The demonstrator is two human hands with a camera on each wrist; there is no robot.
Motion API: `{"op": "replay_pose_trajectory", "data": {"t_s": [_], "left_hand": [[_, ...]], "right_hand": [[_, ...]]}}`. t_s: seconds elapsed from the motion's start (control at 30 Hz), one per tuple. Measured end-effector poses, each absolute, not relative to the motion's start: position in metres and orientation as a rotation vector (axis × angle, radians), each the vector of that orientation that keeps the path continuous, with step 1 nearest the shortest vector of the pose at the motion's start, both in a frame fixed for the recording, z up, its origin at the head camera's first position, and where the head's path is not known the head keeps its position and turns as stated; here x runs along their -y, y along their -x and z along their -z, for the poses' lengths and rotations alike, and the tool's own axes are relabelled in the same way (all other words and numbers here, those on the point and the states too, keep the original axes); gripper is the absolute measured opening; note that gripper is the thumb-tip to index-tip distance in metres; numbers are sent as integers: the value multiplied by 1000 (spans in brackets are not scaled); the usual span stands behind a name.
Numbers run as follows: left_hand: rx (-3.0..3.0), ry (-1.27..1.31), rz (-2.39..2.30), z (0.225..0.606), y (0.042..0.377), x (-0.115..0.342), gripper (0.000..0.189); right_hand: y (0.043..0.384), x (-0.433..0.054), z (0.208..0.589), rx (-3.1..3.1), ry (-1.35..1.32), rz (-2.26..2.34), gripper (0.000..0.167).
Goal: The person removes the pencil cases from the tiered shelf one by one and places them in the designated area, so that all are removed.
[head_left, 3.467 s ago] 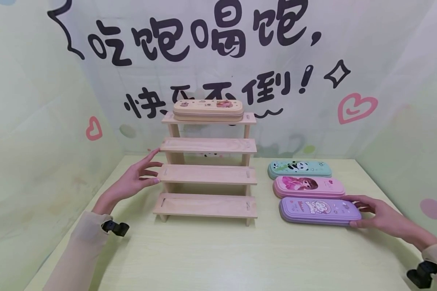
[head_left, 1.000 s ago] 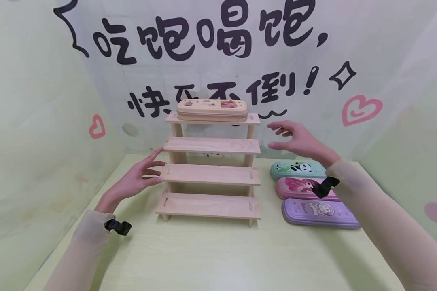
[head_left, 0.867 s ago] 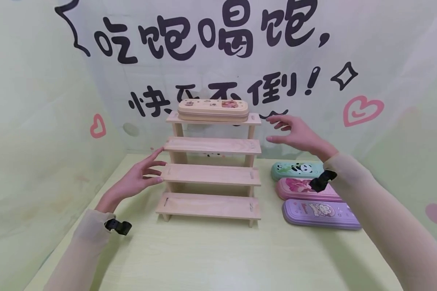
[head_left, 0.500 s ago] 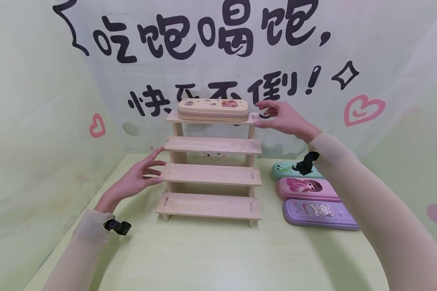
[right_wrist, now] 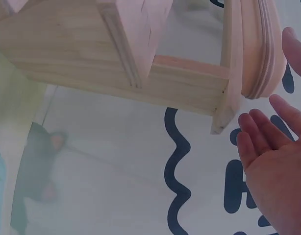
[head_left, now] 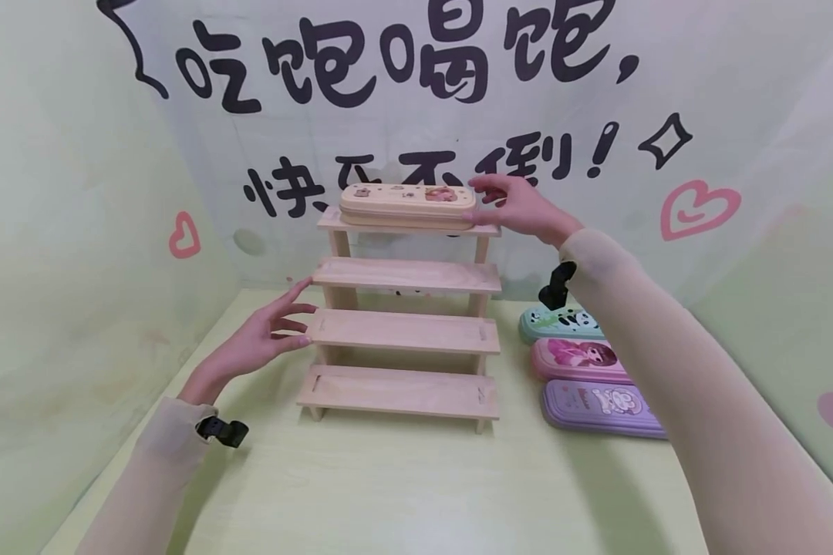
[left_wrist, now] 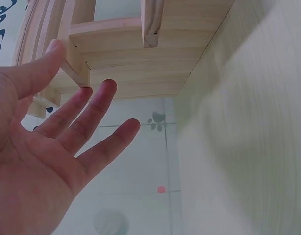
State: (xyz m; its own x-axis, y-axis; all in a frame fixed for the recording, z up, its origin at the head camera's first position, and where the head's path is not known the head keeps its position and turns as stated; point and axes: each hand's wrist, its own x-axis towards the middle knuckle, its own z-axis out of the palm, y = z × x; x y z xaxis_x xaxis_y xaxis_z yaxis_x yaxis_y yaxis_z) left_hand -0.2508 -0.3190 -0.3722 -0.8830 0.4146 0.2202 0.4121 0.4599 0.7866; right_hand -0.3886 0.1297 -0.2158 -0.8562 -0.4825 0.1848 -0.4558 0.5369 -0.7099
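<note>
A cream pencil case (head_left: 407, 206) with small pink pictures lies on the top step of a pale wooden four-step stand (head_left: 403, 330). At the case's right end is my right hand (head_left: 521, 208), thumb on the near side and forefinger on the far side. The right wrist view shows its fingers (right_wrist: 280, 115) spread close to the rounded end; whether they touch is hard to tell. My left hand (head_left: 253, 339) is at the stand's left side, fingers spread. In the left wrist view, its fingertips (left_wrist: 110, 87) are by the stand's underside and hold nothing.
Right of the stand lie a teal panda pencil case (head_left: 562, 322), a pink one (head_left: 576, 359) and a purple one (head_left: 600, 407), partly covered by my right sleeve (head_left: 673, 362). A printed cloth (head_left: 416, 123) hangs behind the pale table (head_left: 389, 486).
My right hand has left the purple case, risen and moved left to the end of the cream case. My left hand stays at the stand; the cases and the stand keep their places.
</note>
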Motion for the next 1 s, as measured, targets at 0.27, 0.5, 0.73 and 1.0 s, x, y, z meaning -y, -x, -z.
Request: {"op": "replay_pose_trajectory", "data": {"t_s": [0.27, 0.5, 0.73, 1.0], "left_hand": [[-2678, -769, -1437, 371, 251, 317, 99], [-2674, -770, -1451, 371, 250, 316, 99], [-2690, -781, -1434, 371, 251, 317, 98], [-2690, -778, -1450, 372, 250, 317, 96]], "right_hand": [[394, -119, 217, -2678, 811, 1262, 75], [399, -115, 220, -2694, 781, 1270, 74], [399, -117, 221, -2691, 771, 1294, 64], [398, -120, 220, -2640, 759, 1309, 70]]}}
